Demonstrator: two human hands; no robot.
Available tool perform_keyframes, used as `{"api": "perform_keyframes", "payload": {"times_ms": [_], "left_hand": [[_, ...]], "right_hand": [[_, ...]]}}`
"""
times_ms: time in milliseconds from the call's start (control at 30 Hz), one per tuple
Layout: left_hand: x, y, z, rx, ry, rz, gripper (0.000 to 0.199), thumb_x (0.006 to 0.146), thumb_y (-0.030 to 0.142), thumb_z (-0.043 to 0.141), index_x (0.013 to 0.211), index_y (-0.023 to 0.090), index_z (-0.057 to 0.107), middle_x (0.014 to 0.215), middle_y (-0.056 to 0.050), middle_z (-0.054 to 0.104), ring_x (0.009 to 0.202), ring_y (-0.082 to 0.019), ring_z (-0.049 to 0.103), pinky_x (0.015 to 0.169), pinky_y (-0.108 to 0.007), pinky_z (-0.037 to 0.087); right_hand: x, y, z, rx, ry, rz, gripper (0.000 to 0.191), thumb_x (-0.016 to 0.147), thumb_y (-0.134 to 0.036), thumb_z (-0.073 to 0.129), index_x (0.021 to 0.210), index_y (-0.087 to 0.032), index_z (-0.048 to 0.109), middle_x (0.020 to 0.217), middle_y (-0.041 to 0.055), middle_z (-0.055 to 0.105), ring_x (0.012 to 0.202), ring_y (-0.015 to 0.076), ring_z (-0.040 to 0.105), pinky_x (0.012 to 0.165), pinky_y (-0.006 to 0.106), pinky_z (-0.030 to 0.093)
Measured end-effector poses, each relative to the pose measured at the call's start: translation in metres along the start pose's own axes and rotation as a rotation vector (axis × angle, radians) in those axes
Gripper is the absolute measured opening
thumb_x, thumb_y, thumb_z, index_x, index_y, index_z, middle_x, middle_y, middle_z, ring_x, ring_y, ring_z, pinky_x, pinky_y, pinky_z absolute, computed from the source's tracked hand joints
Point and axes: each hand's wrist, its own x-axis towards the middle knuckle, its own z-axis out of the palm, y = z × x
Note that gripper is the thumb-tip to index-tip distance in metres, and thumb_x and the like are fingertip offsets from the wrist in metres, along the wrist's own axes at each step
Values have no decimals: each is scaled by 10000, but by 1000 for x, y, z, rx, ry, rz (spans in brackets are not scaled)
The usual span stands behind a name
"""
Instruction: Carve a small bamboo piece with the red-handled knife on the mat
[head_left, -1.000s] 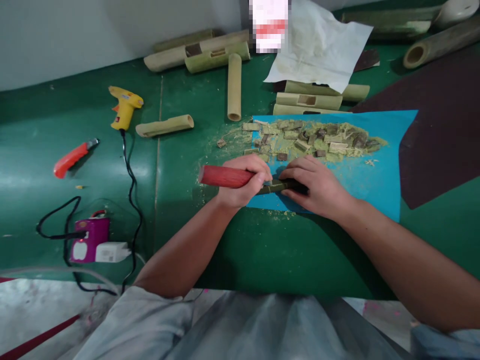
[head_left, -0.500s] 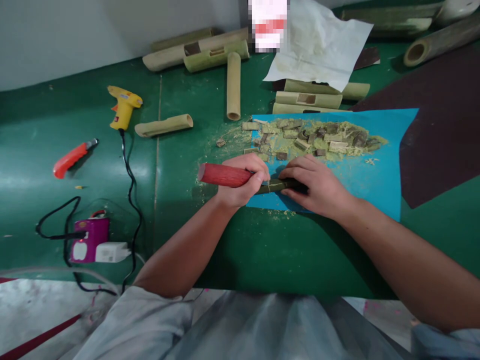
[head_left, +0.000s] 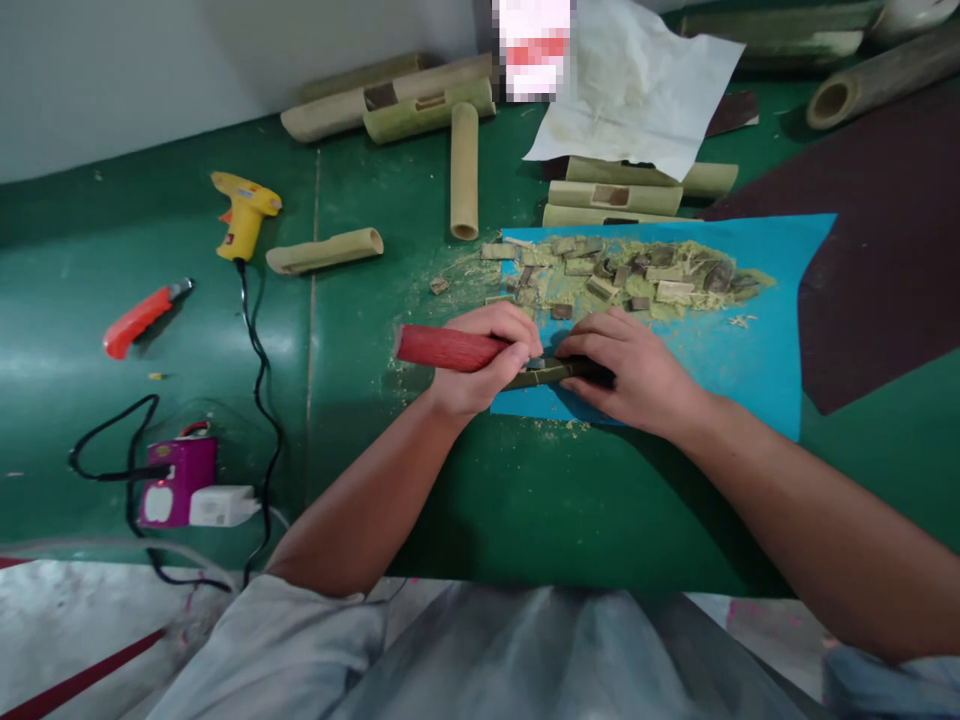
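Note:
My left hand (head_left: 487, 355) is closed round a chisel by its thick red wooden handle (head_left: 450, 348). A short grey bit of its blade (head_left: 535, 364) shows past the fingers, against a dark green bamboo piece (head_left: 551, 374). My right hand (head_left: 630, 365) grips the right end of this bamboo, thumb on the near side and fingers on the far side. Both hands work over a blue sheet (head_left: 757, 370). Just beyond them lies a heap of bamboo chips and shavings (head_left: 637, 275). My left hand hides part of the blade and the bamboo's left end.
A yellow glue gun (head_left: 246, 212), a red-handled cutter (head_left: 142, 322) and a purple power adapter (head_left: 180, 480) with black cords lie left on the green table (head_left: 360, 450). Several bamboo tubes (head_left: 464, 170) and white paper (head_left: 637, 90) lie at the back. Dark brown sheet (head_left: 877, 270) lies right.
The chisel blade has shifted slightly along the bamboo and shows more clearly beyond my left fingers. My right hand keeps its hold. The whole view has drifted a little.

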Motion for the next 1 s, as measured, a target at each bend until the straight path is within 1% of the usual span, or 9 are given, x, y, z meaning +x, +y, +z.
{"api": "perform_keyframes", "payload": {"times_ms": [133,200,433,667,767,900,1000], "left_hand": [[-1,2,0,13,47,-6,232,930,265,687,714,180,672,714,-8,703,661,-119,660,629,-264,534],[-1,3,0,-3,46,-4,237,926,249,679,701,176,656,707,-3,693,638,-105,644,610,-250,518],[0,3,-1,4,7,3,218,921,239,678,714,176,658,727,-8,708,664,-113,661,632,-261,528],[2,2,-1,26,2,-9,185,887,177,699,701,174,690,720,1,725,661,-102,680,644,-229,549],[3,3,0,33,-2,-24,169,880,169,704,712,179,702,735,0,737,686,-106,698,671,-228,571],[3,3,1,50,-18,-7,168,892,182,713,724,183,711,750,-6,747,706,-109,712,702,-235,586],[1,3,1,26,38,9,198,917,208,693,721,183,692,732,-3,731,676,-103,689,664,-228,571]], "right_hand": [[0,0,0,-2,14,0,197,997,-335,651,1118,-191,710,1080,114,738,977,278,649,862,436,523],[-1,0,1,-9,12,7,201,992,-340,656,1120,-195,713,1085,116,737,972,276,648,861,437,523],[0,0,-1,2,-5,5,210,1002,-353,648,1129,-197,708,1077,115,735,971,275,642,865,440,524],[1,1,0,15,30,-32,176,999,-322,652,1103,-191,707,1059,112,741,951,268,647,851,435,524],[0,1,2,19,27,-25,182,995,-321,654,1108,-191,710,1066,116,743,957,274,650,849,441,522],[0,2,2,11,29,-21,187,993,-327,656,1115,-198,714,1060,108,741,952,270,647,851,436,521],[0,2,1,5,35,-40,189,989,-317,672,1107,-177,715,1055,114,741,941,266,641,839,424,525]]}}
